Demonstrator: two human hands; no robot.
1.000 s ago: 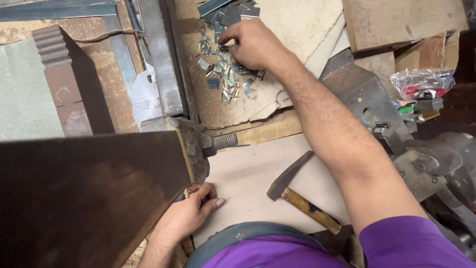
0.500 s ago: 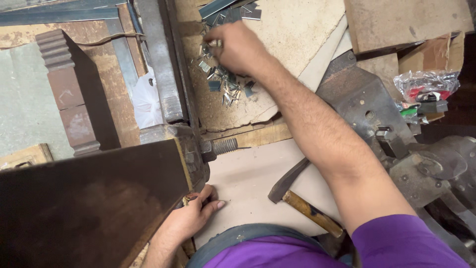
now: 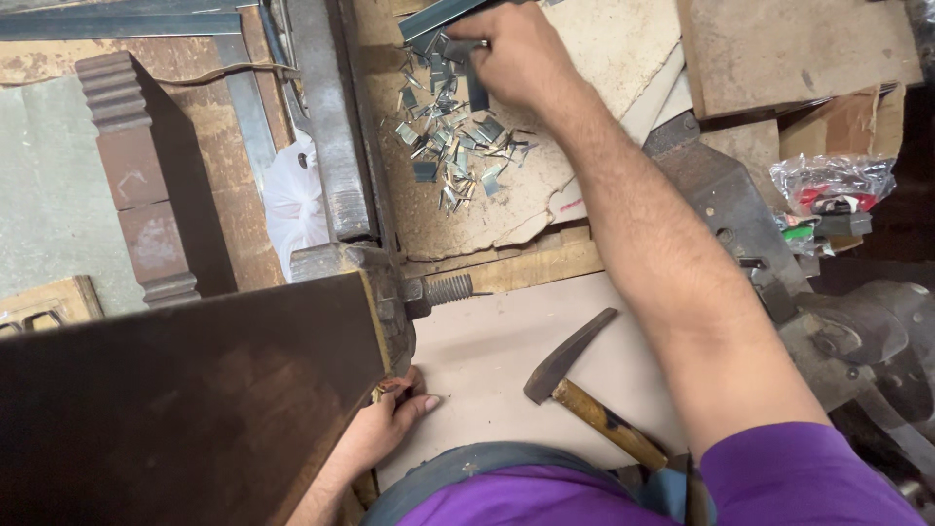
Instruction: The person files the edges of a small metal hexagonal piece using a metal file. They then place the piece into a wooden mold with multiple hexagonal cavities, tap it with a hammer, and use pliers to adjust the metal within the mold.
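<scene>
Metal clips (image 3: pixel 453 146) heaped, right hand (image 3: pixel 516 54) picking, one hammer (image 3: pixel 589 394)

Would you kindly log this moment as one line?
right hand: picking in metal clips | left hand: steadying dark wood panel | hammer: idle

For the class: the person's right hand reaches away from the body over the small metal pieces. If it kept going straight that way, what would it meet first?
Probably the grey metal strip just beyond the right hand, above the pile of metal pieces; the fingers already seem to touch it, though depth is unclear.
</scene>
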